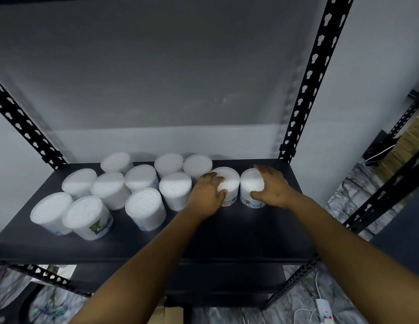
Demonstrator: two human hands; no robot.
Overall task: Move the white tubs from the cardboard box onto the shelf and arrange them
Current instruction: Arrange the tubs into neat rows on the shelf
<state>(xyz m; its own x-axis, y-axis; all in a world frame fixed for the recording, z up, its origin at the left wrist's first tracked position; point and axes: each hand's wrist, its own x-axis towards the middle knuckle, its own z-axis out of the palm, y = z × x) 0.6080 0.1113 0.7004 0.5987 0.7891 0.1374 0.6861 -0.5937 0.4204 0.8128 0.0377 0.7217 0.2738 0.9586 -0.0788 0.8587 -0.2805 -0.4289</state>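
Left of both grips, a loose cluster of tubs (143, 202) crowds the shelf (227, 232). The left hand (207, 195) curls round one tub (227, 183); the right hand (272, 187) cups its neighbour (250, 185), probably touching it. Slide both back level, lids upright. Beyond the right grip, bare shelf runs to the post (306, 90); the front is open.

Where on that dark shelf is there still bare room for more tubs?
The shelf is bare along its front strip below both hands, and at the back right corner beside the upright post. The left half is crowded with white tubs, standing close together.
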